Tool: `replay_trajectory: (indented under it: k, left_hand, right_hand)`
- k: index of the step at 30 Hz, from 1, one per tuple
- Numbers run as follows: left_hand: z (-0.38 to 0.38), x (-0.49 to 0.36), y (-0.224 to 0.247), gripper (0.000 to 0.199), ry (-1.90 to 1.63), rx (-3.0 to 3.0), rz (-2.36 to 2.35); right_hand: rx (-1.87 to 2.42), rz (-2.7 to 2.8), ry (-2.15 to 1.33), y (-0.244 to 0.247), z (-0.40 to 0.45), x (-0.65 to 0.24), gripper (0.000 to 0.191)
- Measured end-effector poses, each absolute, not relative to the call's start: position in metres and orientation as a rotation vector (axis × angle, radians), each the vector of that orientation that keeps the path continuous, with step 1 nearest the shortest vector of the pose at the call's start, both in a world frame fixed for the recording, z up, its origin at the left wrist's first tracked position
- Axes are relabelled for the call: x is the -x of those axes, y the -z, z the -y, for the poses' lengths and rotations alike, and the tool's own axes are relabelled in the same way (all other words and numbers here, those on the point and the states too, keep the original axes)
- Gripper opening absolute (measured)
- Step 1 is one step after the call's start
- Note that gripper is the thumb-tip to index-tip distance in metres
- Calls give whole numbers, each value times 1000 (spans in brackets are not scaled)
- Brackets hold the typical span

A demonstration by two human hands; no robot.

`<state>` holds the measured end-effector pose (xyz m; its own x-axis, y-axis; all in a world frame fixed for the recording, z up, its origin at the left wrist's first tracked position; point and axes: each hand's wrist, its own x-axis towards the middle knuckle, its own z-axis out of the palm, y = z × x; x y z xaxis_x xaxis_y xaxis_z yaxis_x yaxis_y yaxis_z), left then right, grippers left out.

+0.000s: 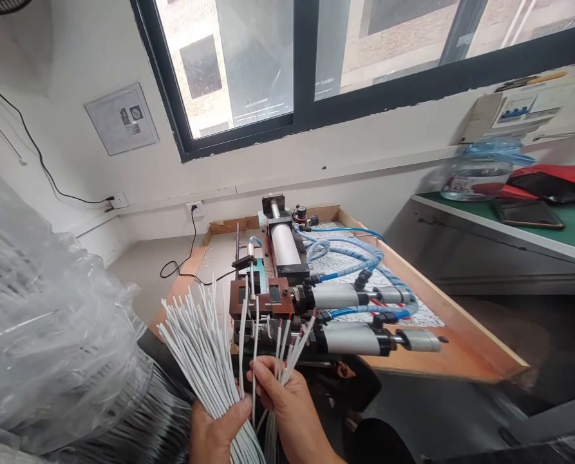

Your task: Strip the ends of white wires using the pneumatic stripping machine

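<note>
Head view: clock directions run from the cable bundle, with 12 at the top.
Cable bundle (203,364): a thick sheaf of white cables below the middle, fanning upward toward 11 o'clock at its free ends.
Left hand (217,435): at 6 o'clock, wrapped around the bundle, thumb lying across the front.
Smaller bunch (293,356): at 3 o'clock, a few white cables with reddish ends, leaning toward 1 o'clock.
Right hand (292,403): between 3 and 4 o'clock, closed around the smaller bunch (a single cable (256,332) passes at its fingertips; whether they pinch it, I cannot tell).
Machine (261,299): between 1 and 2 o'clock, just beyond the hands, its brown block behind the upright strands.
Silver cylinders (352,339): at 3 o'clock, two lying side by side.
Blue hoses (364,258): at 2 o'clock, looped behind the cylinders.
Wood-edged tabletop (461,351): beneath the machine.
Plastic-wrapped cables (50,322): between 9 and 10 o'clock.
Green tabletop (480,209): toward 2 o'clock, carrying a clear jug (478,177) and a dark phone (528,214).
Window (306,103): toward 1 o'clock, above everything.
</note>
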<state>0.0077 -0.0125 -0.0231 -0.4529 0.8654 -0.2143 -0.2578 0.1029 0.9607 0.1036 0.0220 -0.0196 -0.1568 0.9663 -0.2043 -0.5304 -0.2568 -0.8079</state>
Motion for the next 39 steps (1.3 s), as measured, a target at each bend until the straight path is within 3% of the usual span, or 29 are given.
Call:
replay_trajectory:
  k: [12, 22, 33, 39]
  left_hand:
    - [12, -4, 25, 30, -1550, -500, -1463]
    - [15, 1, 21, 25, -1516, -480, -1402]
    - [23, 3, 29, 15, -1436, -559, -1337]
    - [28, -7, 19, 21, -1490, -581, -1300]
  right_hand:
    - [924, 580, -1726, 18, -32, -108, 25]
    - [830, 833, -1780, 35, -23, -126, 31]
    - [471, 778, -2041, 52, -5, -151, 29]
    - [369, 756, -2238, 61, 7, -158, 31]
